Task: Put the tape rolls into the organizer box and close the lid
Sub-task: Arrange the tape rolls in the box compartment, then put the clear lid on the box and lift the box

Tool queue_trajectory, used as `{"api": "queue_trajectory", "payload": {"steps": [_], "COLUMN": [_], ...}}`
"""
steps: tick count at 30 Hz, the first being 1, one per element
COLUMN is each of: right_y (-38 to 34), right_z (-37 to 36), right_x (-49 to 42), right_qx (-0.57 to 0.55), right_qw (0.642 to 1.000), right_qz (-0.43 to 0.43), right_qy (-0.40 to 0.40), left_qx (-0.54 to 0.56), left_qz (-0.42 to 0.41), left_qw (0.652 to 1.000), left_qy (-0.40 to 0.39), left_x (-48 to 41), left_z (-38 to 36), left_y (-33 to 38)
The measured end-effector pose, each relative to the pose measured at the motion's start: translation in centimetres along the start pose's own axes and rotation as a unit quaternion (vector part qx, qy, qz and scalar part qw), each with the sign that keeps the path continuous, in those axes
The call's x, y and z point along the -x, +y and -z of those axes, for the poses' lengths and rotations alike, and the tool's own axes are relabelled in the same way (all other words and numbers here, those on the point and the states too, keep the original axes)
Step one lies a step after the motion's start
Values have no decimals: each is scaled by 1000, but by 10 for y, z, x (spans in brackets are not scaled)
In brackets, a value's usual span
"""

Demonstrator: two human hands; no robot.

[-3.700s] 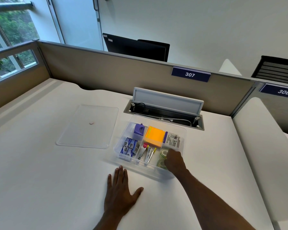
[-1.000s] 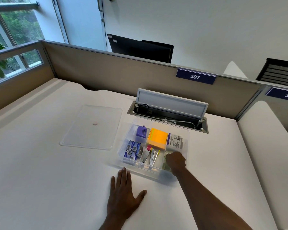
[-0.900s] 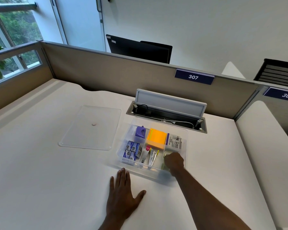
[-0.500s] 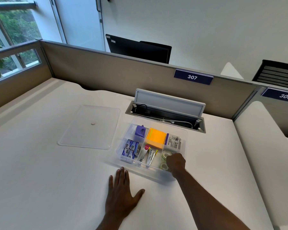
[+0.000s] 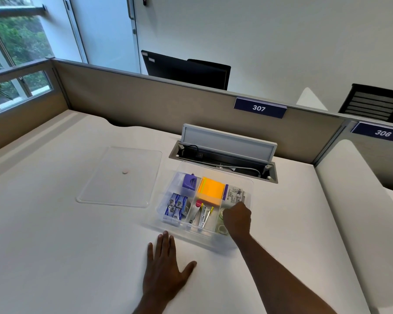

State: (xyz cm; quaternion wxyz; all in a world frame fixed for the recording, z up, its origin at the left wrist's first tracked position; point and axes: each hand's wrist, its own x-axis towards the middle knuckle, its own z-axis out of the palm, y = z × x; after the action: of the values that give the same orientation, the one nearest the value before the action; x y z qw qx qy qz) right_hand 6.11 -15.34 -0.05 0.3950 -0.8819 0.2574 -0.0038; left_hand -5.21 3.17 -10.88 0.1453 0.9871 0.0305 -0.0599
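Now we had our right hand (image 5: 236,218) curled over the tape rolls (image 5: 222,228) in the organizer box's (image 5: 249,186) near-right compartment, grip hidden, left hand (image 5: 165,271) flat before the box; light, stiff rolls, best pinched at the rim.

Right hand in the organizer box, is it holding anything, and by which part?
Cannot be told. The right hand covers a tape roll in the organizer box; its fingers are hidden. Left hand lies flat, holding nothing.

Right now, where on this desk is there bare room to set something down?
Open desk lies left of the flat left hand and in front of the clear lid. Another strip runs right of the organizer box. It is crowded inside the box, where the right hand sits over the tape rolls.
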Motion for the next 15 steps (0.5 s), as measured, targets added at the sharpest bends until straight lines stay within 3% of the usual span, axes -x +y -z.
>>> {"api": "queue_trajectory", "payload": {"steps": [6,9,11,15], "right_y": [-51,-84,-107,-139], "right_z": [-6,-24,-43,-79], "right_x": [17,23,27,41], "right_qx": [27,24,10,2], "right_qw": [986,983,981,980], "right_qz": [164,184,191,190], "right_qy": [24,11,-8,-65], "left_qx": [55,150,215,307], "left_qz": [-30,-28,26,122], "left_qw": [998,985,962,917], "left_qy": [-8,80,164,226], "left_x": [0,-7,-19,-58], "left_z": [13,38,60,107], "left_y": [-8,-26,-45,-80]}}
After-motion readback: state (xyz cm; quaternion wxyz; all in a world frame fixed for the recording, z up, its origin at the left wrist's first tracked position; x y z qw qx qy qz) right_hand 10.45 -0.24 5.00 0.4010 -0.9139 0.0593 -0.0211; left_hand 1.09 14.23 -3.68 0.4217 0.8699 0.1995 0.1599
